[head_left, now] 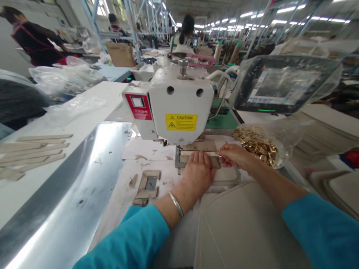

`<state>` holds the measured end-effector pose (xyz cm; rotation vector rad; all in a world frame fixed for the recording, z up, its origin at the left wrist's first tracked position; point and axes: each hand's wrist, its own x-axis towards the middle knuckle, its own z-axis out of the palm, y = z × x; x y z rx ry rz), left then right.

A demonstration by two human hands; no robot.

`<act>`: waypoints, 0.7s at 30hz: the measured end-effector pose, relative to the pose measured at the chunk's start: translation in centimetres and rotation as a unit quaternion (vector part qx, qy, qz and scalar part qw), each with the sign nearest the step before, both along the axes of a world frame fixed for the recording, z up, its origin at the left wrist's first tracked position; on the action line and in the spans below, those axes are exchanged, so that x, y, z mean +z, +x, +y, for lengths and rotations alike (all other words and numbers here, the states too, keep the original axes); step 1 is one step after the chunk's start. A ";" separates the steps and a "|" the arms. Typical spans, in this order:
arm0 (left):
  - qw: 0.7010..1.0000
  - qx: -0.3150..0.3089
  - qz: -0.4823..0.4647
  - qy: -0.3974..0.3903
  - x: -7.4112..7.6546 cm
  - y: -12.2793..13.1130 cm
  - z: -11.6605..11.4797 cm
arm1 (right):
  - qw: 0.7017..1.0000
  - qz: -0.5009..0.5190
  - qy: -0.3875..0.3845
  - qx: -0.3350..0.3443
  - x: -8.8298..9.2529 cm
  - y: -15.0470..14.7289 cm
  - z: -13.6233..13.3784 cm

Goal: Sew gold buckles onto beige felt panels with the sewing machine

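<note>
The left hand (196, 176) lies open, its fingers pressing flat on a tan leather piece (196, 146) to keep it smooth in the metal frame (177, 157) under the white sewing machine (181, 104), while the right hand (234, 156) pinches the piece's right edge.

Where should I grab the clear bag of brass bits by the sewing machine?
Probably by the loose plastic at the upper right end of the clear bag, coming from the right, away from the sewing machine. The brass pieces bunch at the lower left, beside your right hand, so that end looks lumpy and awkward to hold.
</note>
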<state>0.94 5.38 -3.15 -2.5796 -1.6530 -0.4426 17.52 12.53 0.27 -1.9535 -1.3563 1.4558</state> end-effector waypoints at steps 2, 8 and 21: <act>0.999 0.033 0.008 0.004 0.2 -1.8 -0.5 | 1.000 -0.003 0.006 -0.002 -0.2 0.0 0.0; 0.999 0.042 0.010 0.020 0.2 -4.4 -1.0 | 1.000 0.015 0.010 -0.002 0.0 0.4 -0.2; 0.999 0.029 0.003 0.042 -0.6 -4.4 -0.8 | 0.973 -0.161 0.148 0.077 -0.6 0.6 -0.4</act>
